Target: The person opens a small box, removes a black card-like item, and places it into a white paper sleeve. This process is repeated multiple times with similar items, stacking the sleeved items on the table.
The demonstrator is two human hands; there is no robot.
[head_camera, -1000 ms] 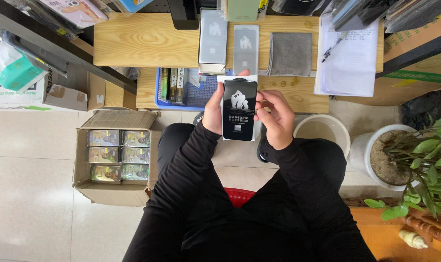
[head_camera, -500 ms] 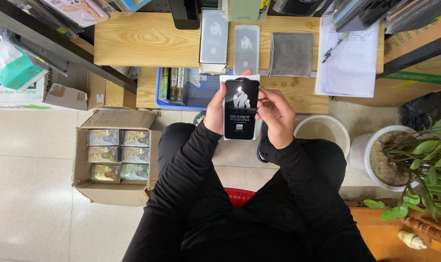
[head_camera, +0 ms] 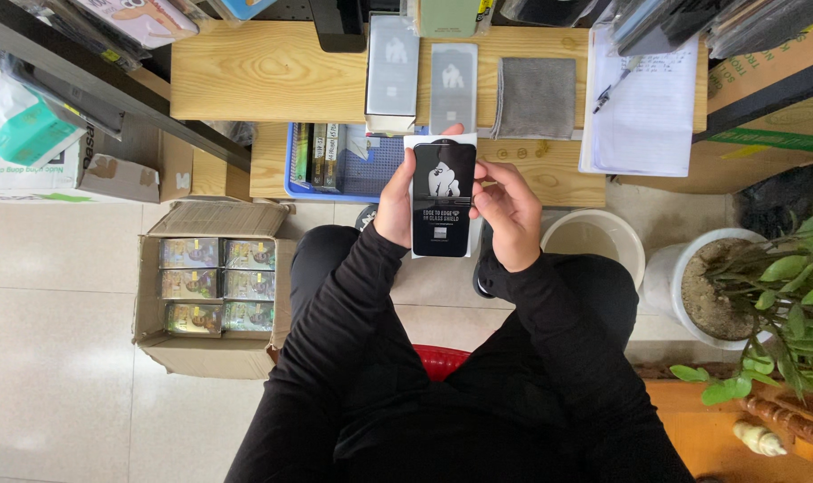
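A black glass sheet [head_camera: 443,197] is gripped along its left edge by the left hand [head_camera: 395,204]; its right edge is apparently pinched by the right hand [head_camera: 511,215], above open floor.

On the wooden desk [head_camera: 272,76] lie a grey cloth [head_camera: 537,97], papers [head_camera: 643,112] with a pen [head_camera: 616,86], and a blue basket [head_camera: 348,165]. On the floor: a carton [head_camera: 211,288] of boxes, a white bucket [head_camera: 594,243], a potted plant [head_camera: 764,286].

Both hands held a black screen protector [head_camera: 443,199] on its white backing card just below the wooden desk [head_camera: 272,76]: left hand [head_camera: 395,201] gripping its edge, right hand [head_camera: 512,215] pinching the other.
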